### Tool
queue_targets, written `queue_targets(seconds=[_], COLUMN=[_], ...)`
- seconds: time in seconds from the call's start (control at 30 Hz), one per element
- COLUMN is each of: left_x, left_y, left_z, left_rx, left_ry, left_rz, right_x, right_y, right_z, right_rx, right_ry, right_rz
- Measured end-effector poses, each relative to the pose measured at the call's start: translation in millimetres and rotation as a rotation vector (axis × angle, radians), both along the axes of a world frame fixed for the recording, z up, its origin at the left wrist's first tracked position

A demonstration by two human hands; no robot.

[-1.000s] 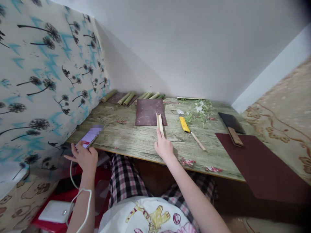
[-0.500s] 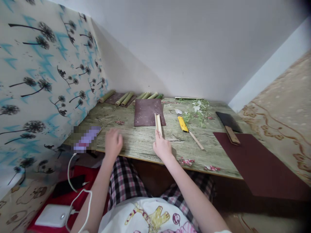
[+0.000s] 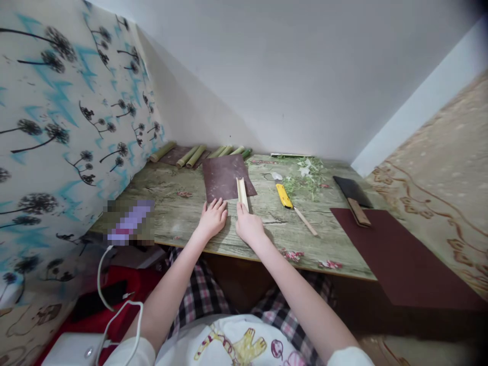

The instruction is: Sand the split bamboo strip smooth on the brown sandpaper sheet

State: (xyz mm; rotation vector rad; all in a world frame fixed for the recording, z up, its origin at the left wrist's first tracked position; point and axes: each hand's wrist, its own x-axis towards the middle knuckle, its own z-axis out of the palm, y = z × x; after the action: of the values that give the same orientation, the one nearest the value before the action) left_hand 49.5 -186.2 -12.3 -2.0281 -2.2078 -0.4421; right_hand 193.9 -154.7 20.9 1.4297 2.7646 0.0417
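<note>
My right hand (image 3: 249,226) grips the near end of a split bamboo piece (image 3: 242,190), its pale hollow side facing up. The far end of the piece rests over a brown sheet of sandpaper (image 3: 223,175) marked with whitish dust. My left hand (image 3: 213,219) lies flat with fingers spread at the sheet's near left corner, fingertips at its edge. A yellow utility knife (image 3: 284,195) lies to the right of my right hand, beside a thin wooden stick (image 3: 305,221).
Several green bamboo tubes (image 3: 196,156) lie along the wall. Green shavings (image 3: 305,178) are heaped at the back right. A larger brown sheet (image 3: 396,259) hangs over the table's right edge, with a wooden block (image 3: 358,212) on it. A phone (image 3: 129,222) sits at left.
My left hand has moved right, from near the phone to the sandpaper's near edge, and lies flat there. The sheet has turned slightly. My right hand keeps its hold on the bamboo.
</note>
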Motion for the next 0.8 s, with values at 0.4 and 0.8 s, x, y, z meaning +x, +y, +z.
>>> queue_targets(seconds=[0.4,0.8], left_x=[14.2,19.7], left_y=[-8.6,-10.6], left_z=[11.9,10.7], left_rx=[0.037,0.057], left_ry=[0.036,0.018], left_rz=[-0.009,0.018], right_x=[14.9,4.5], right_y=[-35.2,-12.3], right_z=[-9.0,-9.4], right_rx=[0.012,0.006], right_ry=[0.005,-0.017], right_rz=[-0.076,-0.034])
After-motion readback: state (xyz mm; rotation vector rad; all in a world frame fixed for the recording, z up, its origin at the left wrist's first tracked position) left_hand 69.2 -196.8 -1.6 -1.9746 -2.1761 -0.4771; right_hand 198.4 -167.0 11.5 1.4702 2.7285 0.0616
